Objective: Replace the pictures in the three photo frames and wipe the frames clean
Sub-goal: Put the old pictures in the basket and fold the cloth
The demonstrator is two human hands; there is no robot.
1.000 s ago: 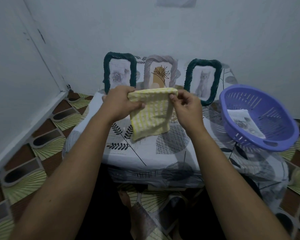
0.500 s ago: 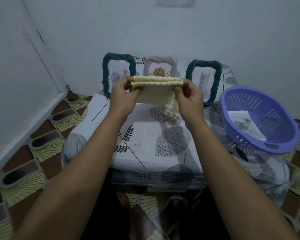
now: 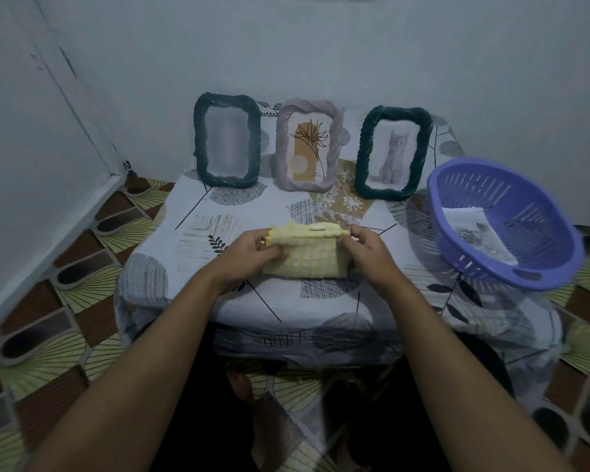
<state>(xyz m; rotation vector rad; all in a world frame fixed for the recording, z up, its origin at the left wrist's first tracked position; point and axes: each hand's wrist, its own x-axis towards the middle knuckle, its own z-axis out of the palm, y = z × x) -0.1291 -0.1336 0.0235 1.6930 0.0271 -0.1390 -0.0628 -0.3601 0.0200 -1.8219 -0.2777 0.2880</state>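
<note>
A folded yellow checked cloth [image 3: 304, 257] lies low over the table's middle. My left hand [image 3: 249, 252] grips its left end and my right hand [image 3: 363, 248] pinches its right end. Three photo frames stand upright at the back of the table: a dark green frame [image 3: 200, 144] on the left with a blurred picture, a pale lilac frame [image 3: 283, 144] in the middle with a plant drawing, and a second dark green frame [image 3: 421, 151] on the right with a cat picture.
A purple plastic basket [image 3: 525, 267] sits at the table's right edge with a printed picture [image 3: 474, 233] inside. The low table [image 3: 321, 308] wears a leaf-patterned cover. Walls close in at the back and left; patterned tiles surround the table.
Both hands have come down and toward me with the cloth, from in front of the frames to just above the tabletop. The cloth is now folded smaller. The frames are fully in sight.
</note>
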